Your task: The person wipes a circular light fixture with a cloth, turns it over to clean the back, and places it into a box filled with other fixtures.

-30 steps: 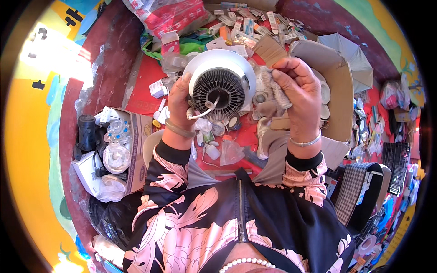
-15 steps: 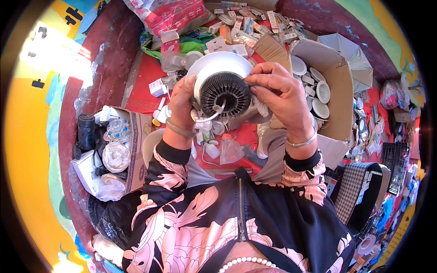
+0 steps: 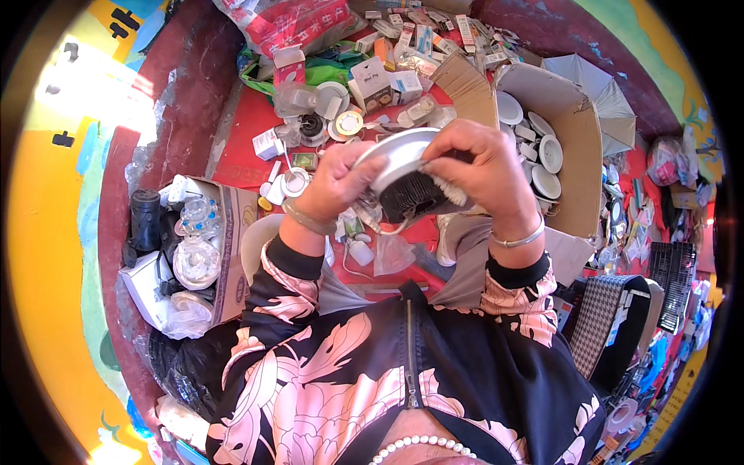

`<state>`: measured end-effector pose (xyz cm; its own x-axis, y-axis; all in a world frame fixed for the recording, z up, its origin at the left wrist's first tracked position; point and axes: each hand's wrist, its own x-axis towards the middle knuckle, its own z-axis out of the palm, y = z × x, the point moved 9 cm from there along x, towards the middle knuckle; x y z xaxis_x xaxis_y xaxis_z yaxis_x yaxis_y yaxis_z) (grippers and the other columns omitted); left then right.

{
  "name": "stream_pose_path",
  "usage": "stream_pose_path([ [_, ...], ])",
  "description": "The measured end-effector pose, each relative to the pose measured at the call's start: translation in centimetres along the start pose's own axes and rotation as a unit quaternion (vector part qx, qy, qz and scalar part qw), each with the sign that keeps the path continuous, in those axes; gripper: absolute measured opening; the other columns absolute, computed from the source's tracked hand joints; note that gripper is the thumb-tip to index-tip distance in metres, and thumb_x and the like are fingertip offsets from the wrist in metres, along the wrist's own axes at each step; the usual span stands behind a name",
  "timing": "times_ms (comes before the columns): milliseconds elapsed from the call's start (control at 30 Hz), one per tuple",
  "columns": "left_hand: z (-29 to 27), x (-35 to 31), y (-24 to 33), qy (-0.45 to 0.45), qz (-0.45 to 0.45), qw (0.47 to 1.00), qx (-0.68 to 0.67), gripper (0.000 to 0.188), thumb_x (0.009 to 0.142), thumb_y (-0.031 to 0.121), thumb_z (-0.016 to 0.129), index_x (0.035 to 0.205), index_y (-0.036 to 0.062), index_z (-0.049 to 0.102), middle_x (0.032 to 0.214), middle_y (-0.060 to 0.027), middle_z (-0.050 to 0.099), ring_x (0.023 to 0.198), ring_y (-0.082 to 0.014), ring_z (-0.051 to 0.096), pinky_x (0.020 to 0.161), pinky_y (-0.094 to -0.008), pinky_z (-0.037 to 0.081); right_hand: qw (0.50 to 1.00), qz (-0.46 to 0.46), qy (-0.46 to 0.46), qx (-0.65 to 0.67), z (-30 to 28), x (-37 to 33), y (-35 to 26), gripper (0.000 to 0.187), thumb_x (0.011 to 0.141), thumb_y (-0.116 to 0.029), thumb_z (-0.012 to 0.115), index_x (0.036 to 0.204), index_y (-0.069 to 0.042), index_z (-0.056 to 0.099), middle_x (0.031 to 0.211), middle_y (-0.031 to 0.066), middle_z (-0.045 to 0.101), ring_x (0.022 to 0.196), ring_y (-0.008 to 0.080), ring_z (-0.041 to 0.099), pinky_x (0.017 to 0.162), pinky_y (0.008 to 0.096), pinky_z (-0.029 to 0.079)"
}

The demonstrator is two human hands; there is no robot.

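A recessed downlight [image 3: 397, 161] with a broad white rim and a black finned heat sink is held up in front of me, tilted, its short white cable hanging below. My left hand [image 3: 338, 184] grips the rim from the left, fingers and thumb closed on it. At the opposite side, my right hand [image 3: 482, 164] pinches a pale, fluffy cloth [image 3: 451, 191] against the rim and heat sink. Part of the cloth is hidden under the fingers. Beyond the lamp, several round white lamps [image 3: 349, 122] and small boxes [image 3: 372, 82] lie on the red ground cover.
An open carton [image 3: 570, 101] at the right holds several round white lamps. At the left, another carton [image 3: 232, 240] contains plastic-wrapped clear pieces and stands beside a black cylinder [image 3: 146, 221]. A red printed sack [image 3: 298, 27] and a heap of small packages lie at the back.
The downlight has come lower and slightly right, and has tipped so its rim shows more edge-on. Both hands moved with it, still holding the lamp and cloth.
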<state>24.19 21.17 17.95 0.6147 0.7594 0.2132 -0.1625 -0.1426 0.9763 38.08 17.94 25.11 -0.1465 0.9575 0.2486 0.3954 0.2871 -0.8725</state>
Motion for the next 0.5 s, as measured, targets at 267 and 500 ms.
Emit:
stream_pose_path([
  [267, 0.0, 0.1, -1.7, 0.026, -0.036, 0.997, -0.063, 0.035, 0.091, 0.027, 0.054, 0.105, -0.0034, 0.061, 0.087, -0.0022, 0.062, 0.078, -0.0076, 0.052, 0.070, -0.0231, 0.043, 0.999, 0.001, -0.026, -0.031, -0.9, -0.1, 2.0, 0.010, 0.064, 0.005, 0.065, 0.073, 0.002, 0.062, 0.072, 0.0039, 0.057, 0.068, 0.0112, 0.055, 0.059, 0.0232, 0.042],
  [500, -1.7, 0.0, -2.1, 0.083, -0.037, 0.989, -0.113, 0.032, 0.090, 0.027, 0.055, 0.098, -0.0024, 0.063, 0.081, 0.0008, 0.061, 0.072, -0.0045, 0.050, 0.065, -0.0201, 0.041, 0.999, 0.005, 0.010, -0.049, -1.2, -0.1, 1.1, 0.012, 0.068, 0.006, 0.063, 0.080, 0.002, 0.063, 0.075, 0.0055, 0.059, 0.069, 0.0129, 0.057, 0.061, 0.0246, 0.044],
])
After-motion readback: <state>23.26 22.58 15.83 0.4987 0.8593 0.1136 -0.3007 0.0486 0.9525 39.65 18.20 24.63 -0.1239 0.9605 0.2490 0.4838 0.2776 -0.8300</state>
